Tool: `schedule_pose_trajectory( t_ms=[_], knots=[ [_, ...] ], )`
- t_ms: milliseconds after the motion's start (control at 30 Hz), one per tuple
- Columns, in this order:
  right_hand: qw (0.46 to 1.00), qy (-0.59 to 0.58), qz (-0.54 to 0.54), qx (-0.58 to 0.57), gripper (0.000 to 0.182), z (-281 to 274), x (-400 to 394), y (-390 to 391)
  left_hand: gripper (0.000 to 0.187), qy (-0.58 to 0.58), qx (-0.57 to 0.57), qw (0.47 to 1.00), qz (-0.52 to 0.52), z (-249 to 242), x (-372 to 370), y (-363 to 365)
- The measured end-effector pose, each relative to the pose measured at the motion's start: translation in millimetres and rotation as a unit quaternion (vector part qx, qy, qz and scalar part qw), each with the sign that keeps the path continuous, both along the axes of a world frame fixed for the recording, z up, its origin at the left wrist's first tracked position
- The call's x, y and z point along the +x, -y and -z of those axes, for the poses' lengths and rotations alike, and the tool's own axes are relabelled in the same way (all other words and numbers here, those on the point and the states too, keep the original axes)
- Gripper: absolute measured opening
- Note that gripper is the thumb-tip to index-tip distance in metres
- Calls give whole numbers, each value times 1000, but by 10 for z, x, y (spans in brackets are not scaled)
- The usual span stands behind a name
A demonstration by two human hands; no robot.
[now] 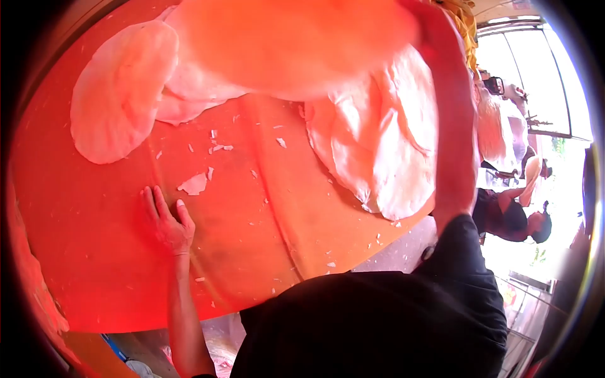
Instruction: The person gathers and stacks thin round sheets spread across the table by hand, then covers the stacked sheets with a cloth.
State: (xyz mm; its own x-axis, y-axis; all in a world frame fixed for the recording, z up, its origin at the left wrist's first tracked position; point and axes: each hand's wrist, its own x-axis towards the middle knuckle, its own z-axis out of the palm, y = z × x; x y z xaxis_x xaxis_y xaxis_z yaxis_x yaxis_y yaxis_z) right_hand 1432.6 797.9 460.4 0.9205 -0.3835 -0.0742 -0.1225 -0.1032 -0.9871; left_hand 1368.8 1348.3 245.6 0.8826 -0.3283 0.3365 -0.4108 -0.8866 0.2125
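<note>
My left hand point(169, 225) lies flat on the orange-lit table point(120, 252), fingers spread, holding nothing. Close to its fingertips is a broken flake point(193, 184). My right arm stretches up the right side, and my right hand point(426, 22) is at the edge of a large thin round sheet point(290, 50), which is blurred and raised close to the camera. The fingers are smeared, but the hand appears to grip the sheet. Beneath and beside it are a wrinkled pale sheet pile point(384, 138) on the right and a smooth oval sheet point(126, 91) on the left.
Small crumbs point(220, 148) are scattered over the tabletop. At the far right another person point(510, 214) holds up a round pale sheet point(532, 176). Yellow cloth point(463, 25) hangs at the upper right. A bag-like pale heap point(495, 123) stands behind.
</note>
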Motion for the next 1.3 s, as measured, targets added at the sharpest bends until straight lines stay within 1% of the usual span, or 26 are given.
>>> schedule_pose_trajectory(
  t_ms=[100,133,167,200,233,267,300,333,367,400,433,467,500,533,567,633,733,833,933,1033,1067,1167,1200,1300],
  knots=[
    [983,-96,141,-72,38,10,-1124,998,54,13,42,999,-5,-48,-11,33],
    [963,-158,187,-112,38,101,-1492,1228,54,14,53,998,-8,-80,-19,54],
    [930,-239,224,-165,37,230,-1821,1388,54,15,64,998,-11,-107,-20,69],
    [878,-334,247,-238,37,379,-2093,1464,54,20,61,998,-7,-100,-16,89],
    [775,-402,252,-418,47,536,-2231,1435,53,24,61,998,-6,-63,-19,99],
    [703,-313,251,-586,55,736,-2332,1492,53,28,65,997,-12,-39,-23,58],
    [606,-210,244,-728,63,779,-2260,1260,53,30,69,997,-16,-60,-18,33],
    [703,-210,260,-628,65,768,-2106,1077,53,32,72,997,-18,-79,-19,64],
    [807,-184,252,-502,55,561,-1794,462,53,32,74,997,-16,-92,-29,88],
    [903,-157,195,-348,46,447,-1551,-36,54,31,70,997,-17,-77,-24,83],
    [977,-37,48,-207,41,893,-1383,82,54,31,66,997,-15,-75,-16,79],
    [991,-61,-30,-114,43,861,-1166,-400,54,30,62,998,-13,-83,-19,66],
    [984,-19,-123,124,44,1182,-946,-550,54,29,56,998,-11,-88,-17,61],
    [962,-1,-111,251,46,1578,-698,-649,53,30,48,998,-10,-91,-10,56],
    [923,15,-93,374,51,1955,-449,-760,53,31,49,998,-9,-110,-9,47],
    [912,-40,30,406,56,1872,62,-1141,52,32,47,998,-10,-124,-5,43],
    [867,-133,213,431,65,1778,475,-1585,53,12,47,999,-13,-195,-1,36],
    [883,-159,151,416,66,1840,505,-1735,53,1,48,999,-22,-210,-21,32],
    [878,-111,96,455,73,1723,245,-2115,54,-19,63,997,-34,-251,-12,41],
    [830,-115,75,541,66,1983,170,-2619,54,-17,51,998,-32,-228,-14,33],
    [822,-74,76,559,81,1879,155,-2719,54,-16,50,998,-33,-220,-20,27],
    [788,-71,108,602,75,1757,331,-2838,54,-12,52,998,-34,-183,-28,21],
    [783,-94,119,603,61,1729,381,-2839,55,-11,54,998,-36,-176,-29,27],
    [815,-131,41,564,40,1746,593,-2780,54,-1,42,998,-36,-173,-13,4]
  ],
)
